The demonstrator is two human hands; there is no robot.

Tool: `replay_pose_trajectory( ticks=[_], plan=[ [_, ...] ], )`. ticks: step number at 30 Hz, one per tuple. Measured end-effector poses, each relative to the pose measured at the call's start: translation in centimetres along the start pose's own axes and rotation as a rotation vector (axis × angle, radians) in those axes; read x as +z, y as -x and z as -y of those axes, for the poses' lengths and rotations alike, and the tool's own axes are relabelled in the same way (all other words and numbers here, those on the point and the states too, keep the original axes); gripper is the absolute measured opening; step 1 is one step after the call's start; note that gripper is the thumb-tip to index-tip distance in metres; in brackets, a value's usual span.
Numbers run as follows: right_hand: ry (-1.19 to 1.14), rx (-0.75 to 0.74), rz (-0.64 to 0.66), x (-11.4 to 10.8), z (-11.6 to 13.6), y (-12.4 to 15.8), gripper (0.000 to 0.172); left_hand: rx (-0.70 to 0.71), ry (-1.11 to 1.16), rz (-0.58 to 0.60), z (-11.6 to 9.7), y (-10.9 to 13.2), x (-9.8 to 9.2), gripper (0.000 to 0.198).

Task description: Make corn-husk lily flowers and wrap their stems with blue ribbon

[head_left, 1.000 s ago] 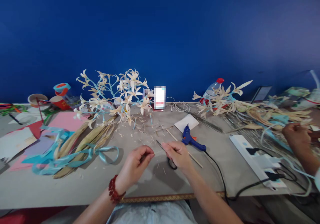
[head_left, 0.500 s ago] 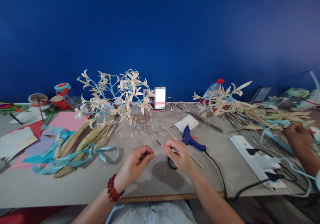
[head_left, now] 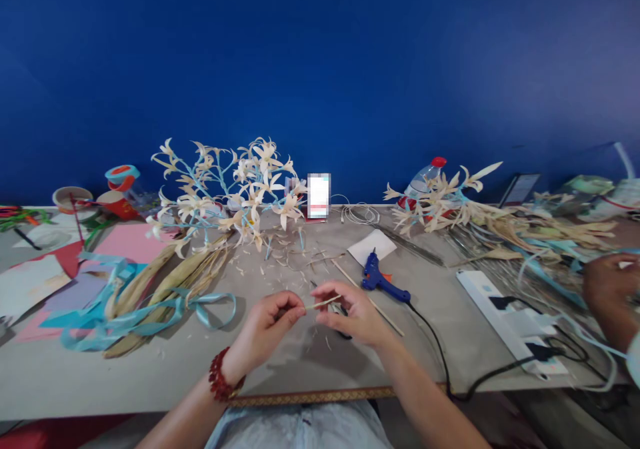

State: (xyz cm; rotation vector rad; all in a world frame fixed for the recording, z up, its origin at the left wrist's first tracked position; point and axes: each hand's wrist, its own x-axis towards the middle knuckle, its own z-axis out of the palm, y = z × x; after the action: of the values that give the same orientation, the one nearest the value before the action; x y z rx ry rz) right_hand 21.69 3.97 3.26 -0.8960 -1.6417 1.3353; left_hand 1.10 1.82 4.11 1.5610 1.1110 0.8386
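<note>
My left hand (head_left: pixel 281 310) is closed, with a thin pale strip (head_left: pixel 323 302) pinched between thumb and finger. The strip points to the right, toward my right hand (head_left: pixel 350 312). That hand is curved round the strip's far end, thumb and fingers apart; whether a fingertip touches the strip cannot be made out. Dark-handled scissors (head_left: pixel 344 329) show below and behind my right hand, mostly hidden by it. Pale scraps lie scattered on the grey table around both hands. A blue glue gun (head_left: pixel 383 281) lies to the right of my right hand.
Pale artificial flowers (head_left: pixel 260 182) on blue stems stand at the back. Dried husks (head_left: pixel 185 282), blue ribbon (head_left: pixel 223 312) and coloured paper (head_left: pixel 127 242) lie left. A white power strip (head_left: pixel 480 295) with black cords is at right, near another person's hand (head_left: pixel 610 295).
My right hand's fingers have spread from a pinch, and the pale strip now shows between my hands. The other person's hand has shifted right.
</note>
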Motion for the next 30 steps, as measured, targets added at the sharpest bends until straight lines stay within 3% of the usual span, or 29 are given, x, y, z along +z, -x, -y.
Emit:
replay_pose_trajectory(
  ticks=[2,3,7,15,20,25,28,30],
  plan=[
    [0.057,-0.022,-0.032,0.4,0.1,0.0,0.023,-0.027,0.070,0.026,0.0,0.0,0.1,0.024],
    [0.068,-0.019,-0.060,0.7,0.0,0.0,0.023,-0.035,0.089,0.037,0.0,-0.1,0.2,0.023],
    [0.111,0.009,-0.201,1.3,-0.6,-0.2,0.033,0.010,0.006,0.007,-0.3,0.0,0.3,0.022],
    [0.255,0.020,-0.418,1.6,-0.7,-0.3,0.051,0.258,-0.346,-0.132,-0.3,0.5,0.3,0.015],
    [0.065,0.131,-0.408,1.6,-1.2,-0.2,0.061,0.300,-0.399,-0.144,0.1,0.5,0.5,0.015],
    [-0.212,0.086,-0.182,1.8,-1.1,-0.1,0.041,0.163,-0.250,-0.111,-0.5,0.2,0.5,0.021],
    [-0.199,0.083,-0.226,2.3,-0.9,-0.1,0.025,0.119,-0.190,-0.077,-0.7,0.1,0.5,0.024],
    [-0.160,0.047,-0.285,2.6,-0.9,-0.1,0.025,0.121,-0.192,-0.070,-0.7,0.2,0.6,0.022]
  ],
)
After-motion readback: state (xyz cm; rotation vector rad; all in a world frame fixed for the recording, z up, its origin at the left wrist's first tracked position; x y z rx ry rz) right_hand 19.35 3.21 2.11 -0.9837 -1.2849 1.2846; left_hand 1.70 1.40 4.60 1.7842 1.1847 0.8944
